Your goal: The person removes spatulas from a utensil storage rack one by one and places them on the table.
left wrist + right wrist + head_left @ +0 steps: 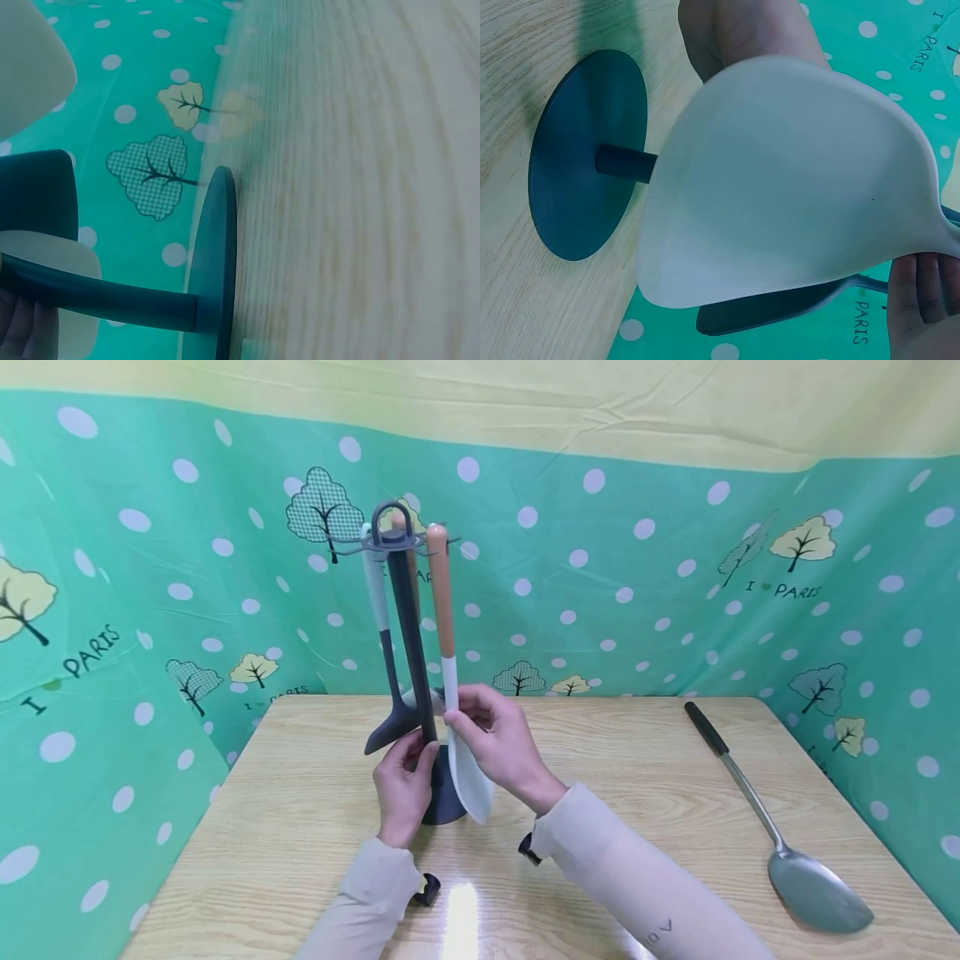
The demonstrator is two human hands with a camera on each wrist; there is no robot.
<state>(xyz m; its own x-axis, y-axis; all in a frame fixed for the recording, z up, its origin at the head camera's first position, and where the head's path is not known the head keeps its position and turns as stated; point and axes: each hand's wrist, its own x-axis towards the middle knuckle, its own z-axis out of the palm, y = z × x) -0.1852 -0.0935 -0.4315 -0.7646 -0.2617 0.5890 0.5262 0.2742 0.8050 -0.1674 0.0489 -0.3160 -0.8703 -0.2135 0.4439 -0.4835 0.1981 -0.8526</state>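
A black utensil stand (414,635) with a ring of hooks stands upright on the table. My left hand (405,785) grips the lower part of its pole, and its fingers (34,330) show behind the pole in the left wrist view. A white spatula (474,787) with a wooden handle hangs from a hook on the right side. My right hand (502,739) pinches its white neck between thumb and fingers. The broad white head fills the right wrist view, covering part of the pole. On the stand's left hangs a black-headed turner (393,725) with a pale mint handle.
Another wooden-handled utensil (398,521) hangs behind the pole, mostly hidden. At the table's right lies a steel wok spatula (816,893) with a black grip. A green dotted cloth (645,610) encloses the back and sides of the wooden table (607,760).
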